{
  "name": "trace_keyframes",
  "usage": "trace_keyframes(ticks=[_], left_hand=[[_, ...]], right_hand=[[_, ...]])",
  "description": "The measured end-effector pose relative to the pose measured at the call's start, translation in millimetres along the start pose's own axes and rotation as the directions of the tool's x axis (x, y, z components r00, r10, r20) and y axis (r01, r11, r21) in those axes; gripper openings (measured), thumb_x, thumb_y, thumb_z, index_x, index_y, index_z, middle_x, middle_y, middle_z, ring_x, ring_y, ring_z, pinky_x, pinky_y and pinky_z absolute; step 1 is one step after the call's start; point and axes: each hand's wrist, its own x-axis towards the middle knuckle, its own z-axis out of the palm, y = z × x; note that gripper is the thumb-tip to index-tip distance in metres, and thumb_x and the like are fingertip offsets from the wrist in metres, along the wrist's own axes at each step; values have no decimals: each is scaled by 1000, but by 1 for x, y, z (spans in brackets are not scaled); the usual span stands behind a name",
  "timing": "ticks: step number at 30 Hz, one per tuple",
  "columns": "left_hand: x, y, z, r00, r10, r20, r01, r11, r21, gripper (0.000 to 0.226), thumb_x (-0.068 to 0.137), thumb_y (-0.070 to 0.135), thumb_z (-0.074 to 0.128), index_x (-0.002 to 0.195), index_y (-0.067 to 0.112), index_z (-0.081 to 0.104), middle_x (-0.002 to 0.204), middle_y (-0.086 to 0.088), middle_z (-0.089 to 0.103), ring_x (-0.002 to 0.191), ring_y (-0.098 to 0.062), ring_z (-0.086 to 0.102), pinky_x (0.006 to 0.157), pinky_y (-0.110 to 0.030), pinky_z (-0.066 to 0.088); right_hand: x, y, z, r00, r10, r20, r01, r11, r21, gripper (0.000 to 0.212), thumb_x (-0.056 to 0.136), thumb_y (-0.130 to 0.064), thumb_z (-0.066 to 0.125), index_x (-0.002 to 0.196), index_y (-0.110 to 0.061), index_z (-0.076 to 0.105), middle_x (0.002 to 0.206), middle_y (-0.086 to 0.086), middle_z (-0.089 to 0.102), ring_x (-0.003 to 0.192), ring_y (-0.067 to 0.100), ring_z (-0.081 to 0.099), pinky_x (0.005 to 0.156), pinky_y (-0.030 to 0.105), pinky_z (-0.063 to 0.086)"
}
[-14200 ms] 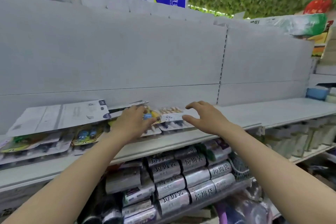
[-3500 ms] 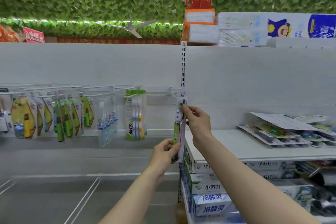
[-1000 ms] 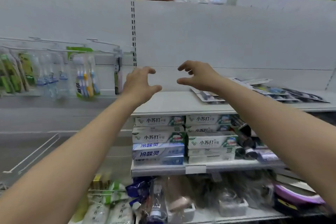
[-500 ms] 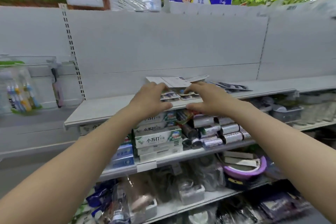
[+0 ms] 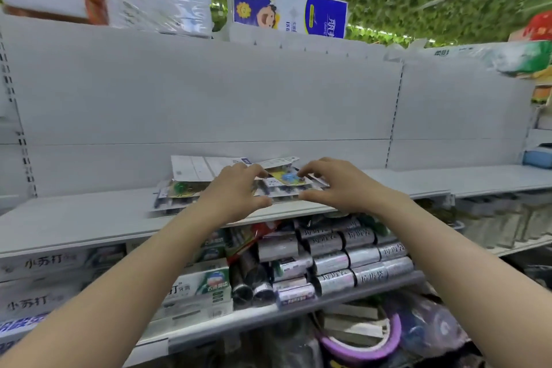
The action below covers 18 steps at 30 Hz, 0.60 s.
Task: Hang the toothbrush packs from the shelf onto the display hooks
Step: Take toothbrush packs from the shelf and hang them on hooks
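Toothbrush packs (image 5: 286, 179) lie flat in a loose, overlapping pile on the grey shelf (image 5: 89, 218), mid-bay, close to the back panel. Left hand (image 5: 236, 191) is at the pile's left part and right hand (image 5: 337, 185) at its right end, with the yellow-and-blue top pack between them. On both hands the fingers arch over the packs and the thumbs sit at the front edge; the blur hides whether they actually pinch. Toothpaste boxes (image 5: 203, 281) and silver rolls (image 5: 358, 257) fill the tier below.
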Motion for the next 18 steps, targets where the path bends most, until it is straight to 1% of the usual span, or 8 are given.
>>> trace_keyframes(ticks=[2, 4, 8, 10, 14, 18], left_hand=[[25, 9, 11, 1000, -6, 2, 6, 1000, -19, 55, 84, 47, 70, 132, 29, 52, 131, -1, 53, 122, -21, 46, 98, -35, 41], [47, 18, 24, 1000, -19, 5, 19, 999, -29, 55, 84, 46, 71, 133, 28, 52, 131, 0, 53, 122, -20, 46, 96, -33, 41], [85, 28, 53, 998, -65, 25, 66, 997, -31, 56, 81, 50, 71, 129, 30, 54, 131, 1, 56, 122, -19, 49, 101, -41, 45], [101, 31, 65, 994, -111, 21, 111, 993, -26, 57, 80, 51, 71, 129, 29, 54, 131, 0, 57, 123, -20, 50, 101, -43, 45], [125, 35, 90, 974, -226, -18, 226, 974, -10, 57, 83, 53, 69, 131, 26, 55, 133, -2, 57, 124, -22, 50, 103, -43, 43], [145, 46, 116, 928, -370, -49, 371, 928, 23, 57, 88, 57, 61, 134, 24, 53, 134, -4, 54, 126, -26, 47, 102, -41, 42]], right_hand=[[11, 23, -3, 1000, -8, 12, 8, 1000, 19, 49, 87, -52, 69, 131, -33, 58, 125, -6, 57, 115, 14, 54, 93, 29, 42], [20, 47, -4, 1000, -14, 12, 13, 999, 37, 49, 86, -52, 70, 130, -33, 58, 125, -5, 58, 116, 15, 54, 95, 31, 43], [36, 100, -2, 1000, -8, 24, 7, 998, 57, 50, 86, -54, 68, 130, -33, 58, 125, -4, 58, 116, 15, 55, 98, 35, 45], [47, 130, 0, 1000, -11, 19, 10, 997, 83, 49, 86, -53, 69, 129, -32, 59, 126, -5, 59, 117, 14, 55, 98, 35, 44], [71, 186, 5, 999, -43, 19, 41, 990, 131, 45, 87, -52, 69, 126, -32, 61, 123, -6, 59, 116, 13, 56, 96, 31, 44], [96, 234, 11, 995, -77, 59, 67, 987, 148, 46, 87, -54, 68, 125, -29, 62, 124, -3, 60, 115, 16, 56, 95, 35, 45]])
